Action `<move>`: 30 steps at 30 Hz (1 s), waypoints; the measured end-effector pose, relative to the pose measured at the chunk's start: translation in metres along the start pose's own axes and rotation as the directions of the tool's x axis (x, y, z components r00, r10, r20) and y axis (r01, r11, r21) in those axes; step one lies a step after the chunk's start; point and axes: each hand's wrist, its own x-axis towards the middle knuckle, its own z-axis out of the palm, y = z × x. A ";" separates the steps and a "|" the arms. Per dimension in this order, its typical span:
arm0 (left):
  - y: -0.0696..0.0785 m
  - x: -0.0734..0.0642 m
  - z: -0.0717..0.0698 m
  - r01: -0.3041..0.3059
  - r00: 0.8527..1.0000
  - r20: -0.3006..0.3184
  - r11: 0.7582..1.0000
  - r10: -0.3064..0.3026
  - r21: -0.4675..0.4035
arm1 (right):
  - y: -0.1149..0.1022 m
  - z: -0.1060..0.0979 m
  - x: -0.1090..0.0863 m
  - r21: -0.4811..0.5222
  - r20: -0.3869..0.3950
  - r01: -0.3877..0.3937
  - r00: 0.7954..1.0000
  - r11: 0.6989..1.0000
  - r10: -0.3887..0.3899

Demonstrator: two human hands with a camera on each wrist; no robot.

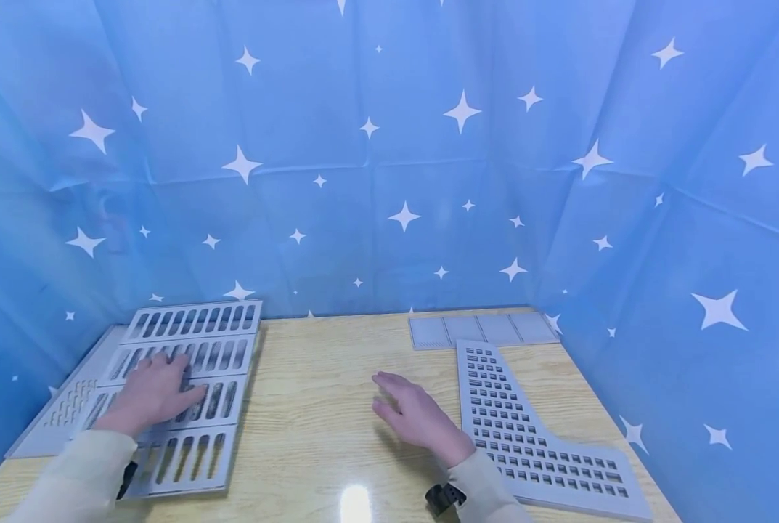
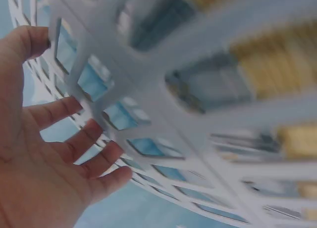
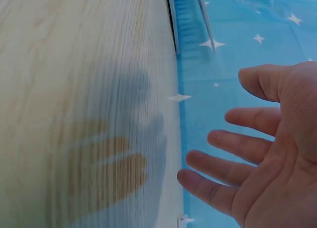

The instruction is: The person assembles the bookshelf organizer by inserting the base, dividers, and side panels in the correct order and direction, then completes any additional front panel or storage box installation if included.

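Blue cloth (image 1: 311, 94) w/ white 4-pt stars (image 1: 462, 111) at back + L & R sides, fold creases showing. Lt wood-grain tabletop (image 1: 324, 407); bright refl. (image 1: 355, 503) nr bottom ctr of head view.

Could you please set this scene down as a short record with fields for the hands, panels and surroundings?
Left hand: fingertips touching the slotted panel
Right hand: fingers apart, above the table, holding nothing
Left side: slotted panel, partly covering a flat panel
Right side: L-shaped panel with small holes
Back right: grey strip in four sections
Backdrop: blue fabric, white stars
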 end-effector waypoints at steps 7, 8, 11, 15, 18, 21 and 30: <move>0.056 0.003 -0.003 -0.057 0.998 0.013 0.998 0.057 -0.020 | 0.001 -0.005 -0.001 -0.004 -0.005 -0.030 1.000 1.000 0.030; 0.065 0.003 -0.002 -0.063 0.998 0.016 0.998 0.063 -0.013 | 0.002 -0.007 -0.001 -0.002 -0.007 -0.032 0.999 0.999 0.032; 0.088 0.007 0.002 -0.097 0.995 0.025 0.995 0.097 -0.001 | 0.003 -0.009 -0.001 -0.002 -0.013 -0.041 0.999 0.999 0.041; 0.117 0.011 0.009 -0.124 0.991 0.047 0.992 0.124 -0.002 | 0.007 -0.011 -0.001 0.001 -0.013 -0.067 0.998 0.998 0.067; 0.138 0.013 0.014 -0.133 0.988 0.076 0.991 0.133 -0.007 | 0.010 -0.013 -0.002 -0.001 -0.015 -0.086 0.996 0.996 0.086; 0.156 0.014 0.019 -0.141 0.985 0.099 0.990 0.143 -0.030 | 0.012 -0.014 -0.003 0.001 -0.014 -0.100 0.995 0.995 0.100; 0.195 0.018 0.032 -0.170 0.975 0.138 0.984 0.175 -0.049 | 0.015 -0.019 -0.004 0.003 -0.033 -0.120 0.992 0.993 0.120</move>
